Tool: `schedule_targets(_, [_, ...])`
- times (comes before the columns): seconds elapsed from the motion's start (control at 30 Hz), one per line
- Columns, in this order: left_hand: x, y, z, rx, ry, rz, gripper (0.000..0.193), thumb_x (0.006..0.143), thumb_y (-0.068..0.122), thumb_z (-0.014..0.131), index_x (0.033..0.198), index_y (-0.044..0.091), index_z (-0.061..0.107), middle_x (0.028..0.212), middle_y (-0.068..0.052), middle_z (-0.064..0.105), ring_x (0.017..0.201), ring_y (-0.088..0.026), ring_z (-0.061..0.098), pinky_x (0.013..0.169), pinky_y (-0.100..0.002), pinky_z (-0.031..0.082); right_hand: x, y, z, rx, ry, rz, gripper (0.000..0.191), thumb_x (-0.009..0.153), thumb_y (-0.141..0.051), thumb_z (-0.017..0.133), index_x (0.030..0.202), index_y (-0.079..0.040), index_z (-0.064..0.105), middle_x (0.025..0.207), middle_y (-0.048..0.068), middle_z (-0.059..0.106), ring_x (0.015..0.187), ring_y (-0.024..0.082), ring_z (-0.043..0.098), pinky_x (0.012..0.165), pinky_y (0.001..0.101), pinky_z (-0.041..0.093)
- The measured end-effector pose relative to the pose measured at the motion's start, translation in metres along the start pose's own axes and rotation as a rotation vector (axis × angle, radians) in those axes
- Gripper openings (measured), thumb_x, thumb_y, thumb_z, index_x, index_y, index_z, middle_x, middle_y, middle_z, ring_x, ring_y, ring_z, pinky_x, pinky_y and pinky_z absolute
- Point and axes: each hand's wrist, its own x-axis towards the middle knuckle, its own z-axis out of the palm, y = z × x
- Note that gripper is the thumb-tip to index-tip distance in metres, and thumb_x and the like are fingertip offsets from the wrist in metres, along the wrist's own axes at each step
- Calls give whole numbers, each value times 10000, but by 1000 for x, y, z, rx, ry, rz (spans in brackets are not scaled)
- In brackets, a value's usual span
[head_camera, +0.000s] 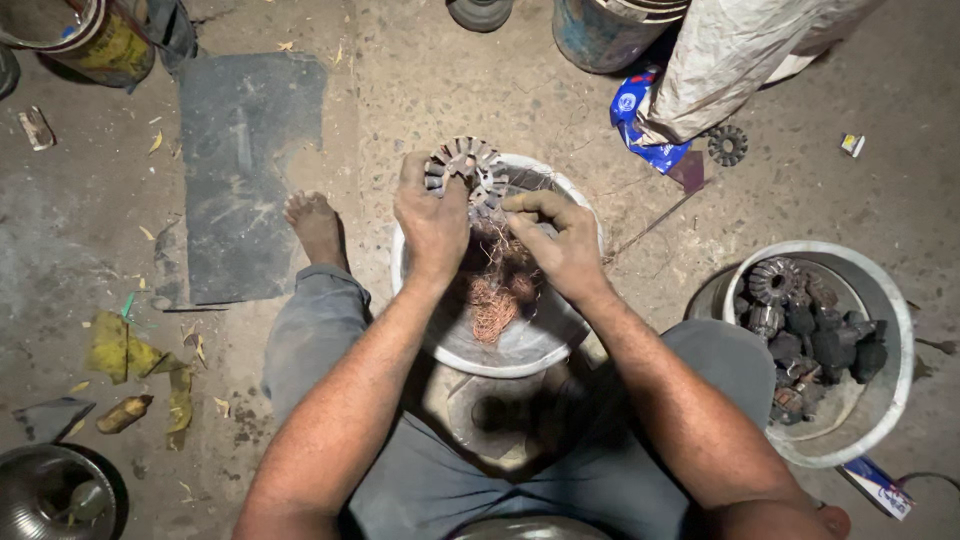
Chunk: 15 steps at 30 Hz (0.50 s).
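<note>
My left hand (430, 215) grips a round grey metal stator core (468, 170) with slotted teeth, held upright over a white bowl (525, 350). My right hand (560, 240) pinches at the core's lower right side, where thin copper wire trails down. A tangle of copper wire (495, 300) lies in the bowl just below both hands. My forearms reach forward over my knees, and my bare foot (315, 225) rests on the floor to the left of the bowl.
A second white bowl (895, 330) at right holds several dark stator cores. A dark mat (245, 170) lies at left. A blue packet (640, 125), a sack (740, 50), a small gear (727, 145) and drums stand at the back. A metal pot (50, 495) sits at lower left.
</note>
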Motion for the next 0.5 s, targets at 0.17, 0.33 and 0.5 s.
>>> schedule_targets(0.17, [0, -3, 1, 82, -32, 34, 170, 899, -56, 614, 1062, -19, 644, 920, -63, 703, 873, -145, 661, 789, -305, 549, 3, 1, -2, -60, 71, 77, 142, 937, -94, 696, 1022, -7, 769, 873, 85, 762, 769, 159, 669, 695, 295, 544])
schedule_targets(0.33, [5, -1, 5, 84, -17, 32, 180, 872, -51, 675, 1049, -27, 657, 910, -80, 671, 863, -172, 625, 766, -309, 527, 2, -1, -2, -273, 68, -162, 247, 883, -54, 651, 1098, -7, 762, 1004, 149, 765, 897, 214, 736, 770, 322, 569])
schedule_targets(0.5, [7, -3, 0, 33, 25, 36, 145, 904, -60, 643, 1045, -27, 628, 902, -78, 677, 855, -156, 643, 765, -303, 533, 2, 7, -8, -344, 26, -196, 247, 829, -29, 574, 984, -45, 766, 946, 121, 785, 838, 239, 752, 790, 351, 591])
